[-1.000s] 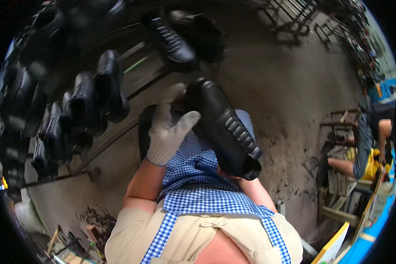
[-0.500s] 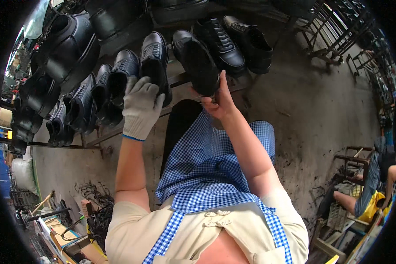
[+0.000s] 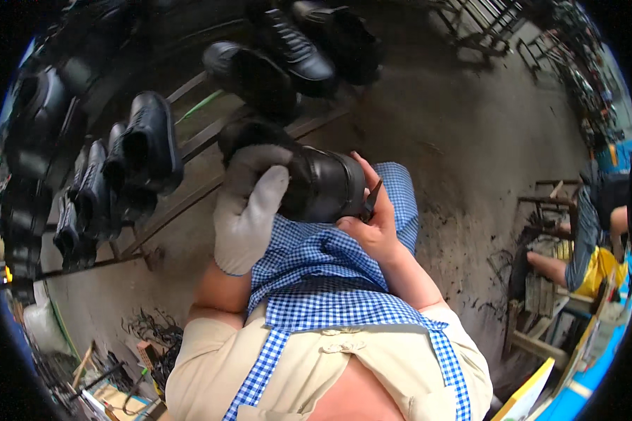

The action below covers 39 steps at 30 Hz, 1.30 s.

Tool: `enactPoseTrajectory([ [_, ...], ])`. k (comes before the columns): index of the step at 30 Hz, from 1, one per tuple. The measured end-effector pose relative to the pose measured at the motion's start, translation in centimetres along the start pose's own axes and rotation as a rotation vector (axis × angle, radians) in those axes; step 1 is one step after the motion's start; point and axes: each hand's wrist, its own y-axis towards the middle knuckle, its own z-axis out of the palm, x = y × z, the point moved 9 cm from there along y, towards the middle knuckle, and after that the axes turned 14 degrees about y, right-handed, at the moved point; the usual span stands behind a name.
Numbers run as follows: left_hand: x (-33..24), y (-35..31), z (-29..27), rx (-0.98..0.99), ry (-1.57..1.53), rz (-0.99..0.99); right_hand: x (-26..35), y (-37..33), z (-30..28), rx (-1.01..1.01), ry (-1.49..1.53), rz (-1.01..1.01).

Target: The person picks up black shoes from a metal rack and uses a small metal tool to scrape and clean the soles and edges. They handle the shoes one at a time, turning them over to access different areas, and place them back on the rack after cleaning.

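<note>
In front of my apron a black leather shoe [image 3: 328, 185] lies sideways between my hands. My left hand [image 3: 251, 207], in a pale grey knit glove, is closed around its left part, fingers over the upper. My bare right hand [image 3: 377, 228] grips the right end, with the thumb below and a finger above. A thin dark strip [image 3: 373, 201] sticks out beside the right fingers; what it is I cannot make out. Beyond the held shoe, another black shoe [image 3: 254, 76] sits on the rack, beside a laced black shoe [image 3: 298, 52].
A metal rack [image 3: 202, 151] with several black shoes [image 3: 147, 140] runs along the left and far side. Empty metal racks [image 3: 488, 28] stand at the far right. At the right edge another person's leg [image 3: 551, 270] shows beside a yellow bag [image 3: 598, 272]. Dark scraps [image 3: 163, 337] litter the floor at lower left.
My left hand has taken a shoe off the rack and brought it right and nearer to me. My right hand has left the shoe it was touching and now grips the lifted one.
</note>
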Motion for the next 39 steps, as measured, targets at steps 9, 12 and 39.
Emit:
enactPoseTrajectory([
  [9,3.3,-1.9,8.3,0.312,-0.508,-0.394,2.6,-3.4,-4.2,-0.230,0.009,0.106],
  [12,2.4,-2.0,9.5,0.387,-0.364,-0.300,2.8,-3.9,-5.2,-0.248,0.040,0.175],
  [39,1.1,-0.7,14.1,0.550,-0.486,-0.068,-3.6,-17.6,-18.9,-0.480,-0.152,0.324],
])
